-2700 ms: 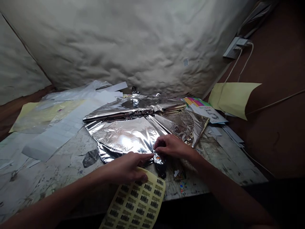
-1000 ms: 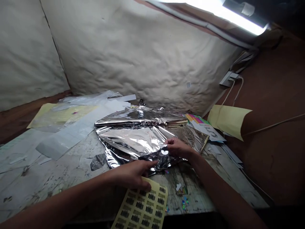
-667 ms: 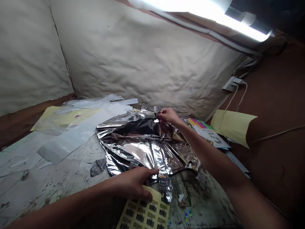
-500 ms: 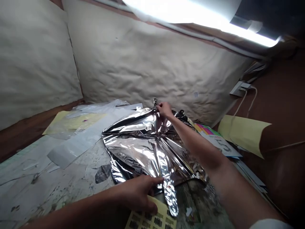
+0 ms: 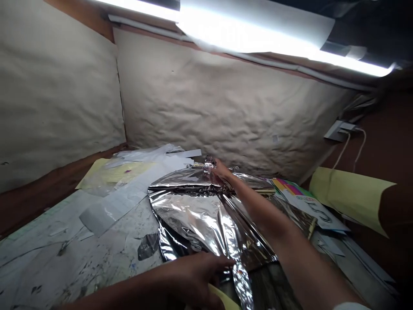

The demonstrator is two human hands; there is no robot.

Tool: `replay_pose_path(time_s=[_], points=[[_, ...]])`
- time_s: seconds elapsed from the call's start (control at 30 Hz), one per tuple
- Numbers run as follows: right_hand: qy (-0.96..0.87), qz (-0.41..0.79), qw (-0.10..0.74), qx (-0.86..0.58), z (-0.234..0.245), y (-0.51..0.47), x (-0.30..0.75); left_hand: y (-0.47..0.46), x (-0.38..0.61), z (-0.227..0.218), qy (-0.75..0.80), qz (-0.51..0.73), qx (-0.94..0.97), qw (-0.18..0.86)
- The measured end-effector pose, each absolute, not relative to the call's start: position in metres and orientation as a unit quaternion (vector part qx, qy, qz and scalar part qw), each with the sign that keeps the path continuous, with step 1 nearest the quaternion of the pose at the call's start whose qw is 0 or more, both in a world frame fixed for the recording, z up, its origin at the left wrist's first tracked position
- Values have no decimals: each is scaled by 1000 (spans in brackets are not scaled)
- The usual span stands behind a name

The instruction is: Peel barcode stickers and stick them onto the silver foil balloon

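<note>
Foil is already spread out; left hand pinches a yellow sheet; right hand touches the far edge, grip can't tell.

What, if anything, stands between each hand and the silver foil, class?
Nothing visible: the right hand is at the far edge of the silver foil; the left hand, holding a yellow sheet, reaches its near edge.

One numeral is legible: a 5, printed large in dark grey on the white card near the right edge of the work surface. Above it, toward the card's colour-striped end, runs short coloured lettering, too blurred to read.
</note>
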State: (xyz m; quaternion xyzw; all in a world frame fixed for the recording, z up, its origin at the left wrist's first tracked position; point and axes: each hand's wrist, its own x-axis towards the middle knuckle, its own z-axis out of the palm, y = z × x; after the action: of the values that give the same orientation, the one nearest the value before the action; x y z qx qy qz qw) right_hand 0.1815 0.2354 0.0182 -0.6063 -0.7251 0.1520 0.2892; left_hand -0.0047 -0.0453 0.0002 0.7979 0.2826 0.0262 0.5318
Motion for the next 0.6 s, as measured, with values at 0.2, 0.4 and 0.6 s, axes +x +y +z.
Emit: replay_pose_path(time_s=[0.2,0.4,0.6], points=[[-730,249,313,-554,49,147,207,-45,-3,19,235,90,762,596],[-672,562,246,-415,42,5,240,-25,-6,19,339,273,736,519],[-576,579,301,-492,11,-44,235,-25,-3,16,352,266,773,457]])
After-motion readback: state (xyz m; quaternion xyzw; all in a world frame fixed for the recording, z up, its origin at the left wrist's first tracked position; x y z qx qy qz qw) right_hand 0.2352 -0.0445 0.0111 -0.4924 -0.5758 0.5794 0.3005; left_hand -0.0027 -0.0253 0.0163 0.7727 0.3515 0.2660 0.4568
